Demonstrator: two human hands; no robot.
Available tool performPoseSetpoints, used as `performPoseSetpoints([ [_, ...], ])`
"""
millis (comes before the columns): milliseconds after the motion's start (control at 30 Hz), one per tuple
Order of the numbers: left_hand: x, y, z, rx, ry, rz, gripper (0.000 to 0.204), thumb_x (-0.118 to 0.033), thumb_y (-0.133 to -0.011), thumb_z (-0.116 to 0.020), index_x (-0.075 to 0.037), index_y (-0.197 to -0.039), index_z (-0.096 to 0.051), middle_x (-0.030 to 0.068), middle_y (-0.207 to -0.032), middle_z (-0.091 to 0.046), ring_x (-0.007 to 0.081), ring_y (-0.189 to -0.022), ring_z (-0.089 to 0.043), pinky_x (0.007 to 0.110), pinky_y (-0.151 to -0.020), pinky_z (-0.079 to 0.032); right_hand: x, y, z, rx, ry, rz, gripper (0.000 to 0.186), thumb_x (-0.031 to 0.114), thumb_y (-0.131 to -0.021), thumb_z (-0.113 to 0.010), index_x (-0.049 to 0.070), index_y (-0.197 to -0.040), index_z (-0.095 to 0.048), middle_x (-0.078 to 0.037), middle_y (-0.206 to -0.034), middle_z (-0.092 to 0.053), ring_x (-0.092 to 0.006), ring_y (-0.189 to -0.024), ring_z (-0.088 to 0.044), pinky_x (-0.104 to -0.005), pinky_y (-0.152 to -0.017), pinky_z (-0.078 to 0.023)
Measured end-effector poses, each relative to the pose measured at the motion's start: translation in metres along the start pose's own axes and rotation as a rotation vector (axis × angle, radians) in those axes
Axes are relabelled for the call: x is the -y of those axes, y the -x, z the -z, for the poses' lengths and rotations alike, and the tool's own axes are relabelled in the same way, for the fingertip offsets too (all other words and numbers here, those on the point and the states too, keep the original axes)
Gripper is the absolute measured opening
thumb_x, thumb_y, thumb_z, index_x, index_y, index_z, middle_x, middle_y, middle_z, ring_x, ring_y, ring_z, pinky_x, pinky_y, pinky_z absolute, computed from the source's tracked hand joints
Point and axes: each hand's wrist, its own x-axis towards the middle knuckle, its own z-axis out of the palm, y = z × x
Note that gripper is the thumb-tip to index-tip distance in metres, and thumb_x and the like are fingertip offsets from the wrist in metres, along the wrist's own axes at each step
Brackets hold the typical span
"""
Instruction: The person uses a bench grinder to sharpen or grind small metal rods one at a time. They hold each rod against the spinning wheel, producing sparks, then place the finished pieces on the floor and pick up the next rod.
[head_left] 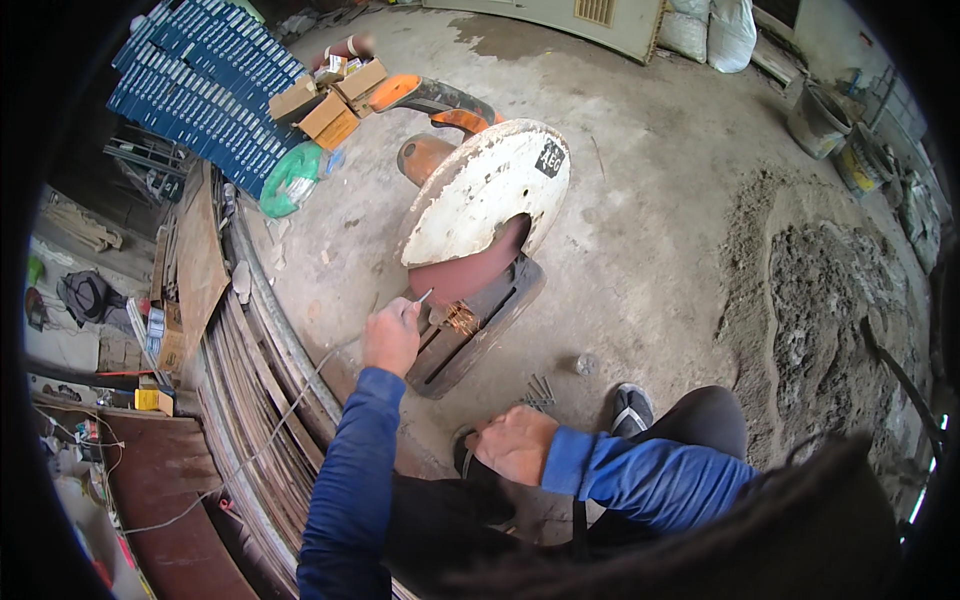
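Note:
In front of me on the floor stands a chop saw with a scuffed white guard (480,195), an orange and black handle (435,97) and a dark slotted base (480,335). Below the guard shows its reddish disc (470,275), blurred as if spinning. Orange sparks (460,319) spray beside the disc's lower edge. My left hand (390,337) is closed in a pinch on a thin metal rod (426,295), its tip at the disc. My right hand (515,443) is curled, low over my left foot; its palm side is hidden. Several metal screws (540,390) lie near it.
A grey cable (270,440) runs left over long pipes and boards (265,370). Stacked blue boxes (205,85), open cartons (330,120) and a green bag (290,180) stand at the far left. A sand heap (825,310) and buckets (820,120) are on the right.

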Motion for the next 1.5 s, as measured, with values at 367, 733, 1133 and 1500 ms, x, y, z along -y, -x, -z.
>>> performPoseSetpoints([
  [367, -0.001, 0.003, -0.006, -0.145, 0.0, -0.046, 0.023, -0.026, -0.09, -0.062, -0.006, -0.08, -0.066, 0.0208, -0.074, -0.064, 0.0425, -0.072, -0.061, 0.052, -0.065, -0.046, -0.005, 0.002, -0.01, -0.086, 0.008, 0.042, 0.022, 0.02, -0.085, -0.053, 0.007, -0.077, -0.068, -0.013, -0.073, -0.067, -0.0292, -0.069, -0.068, -0.0406, -0.061, -0.054],
  [733, -0.003, 0.007, -0.006, -0.215, -0.074, -0.153, 0.018, -0.023, -0.091, -0.06, -0.008, -0.082, -0.065, 0.0155, -0.08, -0.065, 0.04, -0.073, -0.062, 0.05, -0.065, -0.047, -0.001, -0.001, -0.008, -0.008, -0.038, -0.047, 0.015, 0.017, -0.074, -0.06, 0.008, -0.08, -0.071, -0.012, -0.08, -0.071, -0.0284, -0.08, -0.071, -0.0378, -0.069, -0.056],
  [1133, 0.024, 0.012, -0.001, 0.165, 0.674, 0.324, 0.014, -0.013, -0.093, -0.062, 0.0, -0.091, -0.066, 0.0063, -0.07, -0.062, 0.0147, -0.055, -0.06, 0.028, -0.049, -0.048, 0.012, -0.003, -0.011, -0.019, 0.046, 0.04, 0.016, 0.016, -0.081, -0.055, 0.009, -0.084, -0.07, -0.01, -0.079, -0.068, -0.0263, -0.074, -0.07, -0.0395, -0.061, -0.055],
  [1500, 0.021, 0.018, 0.0, 0.192, 0.693, 0.313, 0.015, -0.012, -0.094, -0.062, 0.002, -0.095, -0.067, 0.005, -0.073, -0.064, 0.01, -0.058, -0.061, 0.024, -0.051, -0.049, 0.015, 0.0, -0.003, 0.092, 0.061, 0.0, 0.016, 0.014, -0.08, -0.06, 0.009, -0.088, -0.073, -0.009, -0.09, -0.073, -0.0272, -0.089, -0.071, -0.0374, -0.074, -0.056],
])
